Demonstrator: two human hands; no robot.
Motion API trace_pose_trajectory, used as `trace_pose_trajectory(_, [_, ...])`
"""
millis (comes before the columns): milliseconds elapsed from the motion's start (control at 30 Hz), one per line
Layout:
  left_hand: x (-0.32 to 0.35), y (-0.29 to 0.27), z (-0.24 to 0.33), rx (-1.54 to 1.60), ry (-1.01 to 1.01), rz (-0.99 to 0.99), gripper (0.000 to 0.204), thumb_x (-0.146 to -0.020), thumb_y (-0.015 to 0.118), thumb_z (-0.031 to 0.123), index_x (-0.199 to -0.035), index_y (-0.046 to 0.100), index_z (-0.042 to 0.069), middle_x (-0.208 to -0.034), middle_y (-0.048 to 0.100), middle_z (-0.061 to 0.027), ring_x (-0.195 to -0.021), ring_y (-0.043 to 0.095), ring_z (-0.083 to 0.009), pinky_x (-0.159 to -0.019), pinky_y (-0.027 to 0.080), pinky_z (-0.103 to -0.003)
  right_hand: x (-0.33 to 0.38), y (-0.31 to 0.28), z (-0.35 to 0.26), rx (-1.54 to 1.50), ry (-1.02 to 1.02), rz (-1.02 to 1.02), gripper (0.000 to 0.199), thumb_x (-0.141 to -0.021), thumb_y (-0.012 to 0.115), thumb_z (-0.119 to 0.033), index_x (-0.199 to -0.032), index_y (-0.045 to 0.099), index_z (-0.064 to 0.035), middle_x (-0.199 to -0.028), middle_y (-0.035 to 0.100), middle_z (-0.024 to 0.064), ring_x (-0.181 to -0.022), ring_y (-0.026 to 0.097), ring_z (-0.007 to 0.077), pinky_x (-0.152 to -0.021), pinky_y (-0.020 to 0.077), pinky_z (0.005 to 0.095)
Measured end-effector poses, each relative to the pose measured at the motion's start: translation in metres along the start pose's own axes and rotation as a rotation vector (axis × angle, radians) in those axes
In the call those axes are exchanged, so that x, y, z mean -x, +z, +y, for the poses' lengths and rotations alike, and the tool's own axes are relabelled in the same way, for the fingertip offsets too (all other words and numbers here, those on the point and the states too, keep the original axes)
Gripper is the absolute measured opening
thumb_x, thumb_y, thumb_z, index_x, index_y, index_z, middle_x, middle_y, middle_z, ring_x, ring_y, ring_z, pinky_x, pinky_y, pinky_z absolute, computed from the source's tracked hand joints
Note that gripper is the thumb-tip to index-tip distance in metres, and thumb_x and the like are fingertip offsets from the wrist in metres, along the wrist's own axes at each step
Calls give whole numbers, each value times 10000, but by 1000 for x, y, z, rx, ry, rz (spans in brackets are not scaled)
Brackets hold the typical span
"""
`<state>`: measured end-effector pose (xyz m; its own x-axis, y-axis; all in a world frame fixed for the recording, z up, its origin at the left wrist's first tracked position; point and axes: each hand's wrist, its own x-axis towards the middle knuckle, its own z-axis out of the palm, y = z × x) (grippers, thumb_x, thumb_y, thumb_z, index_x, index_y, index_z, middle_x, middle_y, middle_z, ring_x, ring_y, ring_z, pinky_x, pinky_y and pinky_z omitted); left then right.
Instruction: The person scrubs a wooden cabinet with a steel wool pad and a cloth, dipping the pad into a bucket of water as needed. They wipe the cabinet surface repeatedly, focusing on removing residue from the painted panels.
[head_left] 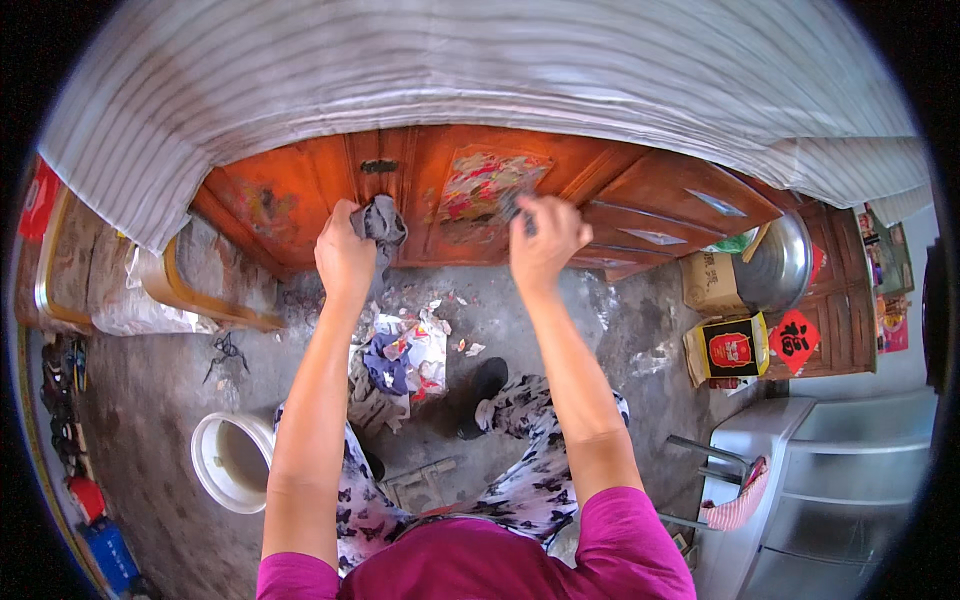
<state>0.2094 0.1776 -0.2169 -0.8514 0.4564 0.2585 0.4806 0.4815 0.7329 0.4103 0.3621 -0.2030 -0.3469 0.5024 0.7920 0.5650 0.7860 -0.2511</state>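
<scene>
Left hand [343,252], centre-left: fingers closed on grey rag [381,221]. Right hand [550,240], centre: fingers gripping blurred dark object [514,206], best kept flat against patchy cabinet panel [484,182].

The grey floor [150,400] carries my white bucket [204,465], and a tangle of black cord [228,357] lies ahead of that bucket. To the bucket's right and somewhat ahead, I have a heap of torn paper [430,352] and crumpled blue cloth [386,363]; farther right of the bucket lie loose scraps [475,349], and my dark shoe [489,379] rests there.
</scene>
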Motion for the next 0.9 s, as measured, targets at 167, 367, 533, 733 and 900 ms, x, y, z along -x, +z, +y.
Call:
trace_pose_trajectory(167, [3, -2, 15, 0, 4, -18, 354, -735, 622, -43, -1077, 621, 46, -1048, 715, -228, -1009, 667, -458, -848, 524, -516, -33, 13, 0, -46, 42, 277, 284, -722, 788, -117, -972, 726, -237, -1029, 655, 1, -1024, 606, 211, -954, 329, 441])
trace_pose_trajectory(367, [-3, 0, 14, -1, 14, -6, 365, -729, 624, -48, -1081, 613, 49, -1040, 712, -229, -998, 665, -464, -839, 524, -518, 43, 24, 15, 44, 109, -69, 231, -731, 769, -113, -924, 729, -233, -991, 668, -36, -1016, 601, 205, -999, 305, 416])
trace_pose_trajectory(533, [2, -5, 6, -25, 18, -8, 367, -737, 616, -51, -1092, 605, 43, -1028, 709, -231, -984, 658, -480, -827, 523, -528, -23, 10, -7, -3, 23, 237, 235, -727, 722, -76, -926, 712, -200, -938, 654, -19, -1003, 577, 240, -945, 320, 439])
trace_pose_trajectory(733, [4, 1, 8, -12, 9, 2, 373, -734, 616, -52, -1093, 609, 52, -1030, 708, -231, -971, 662, -476, -822, 524, -529, 44, 25, 13, 33, 88, 10, 233, -738, 727, -108, -919, 731, -255, -920, 580, -29, -994, 558, 229, -951, 310, 429])
trace_pose_trajectory(900, [0, -3, 14, -20, -11, -5, 381, -727, 620, -52, -1091, 613, 61, -1026, 709, -231, -960, 665, -474, -813, 525, -531, -32, 0, -3, 31, 61, 315, 234, -745, 714, -107, -936, 721, -243, -981, 622, -13, -1025, 560, 235, -944, 304, 451])
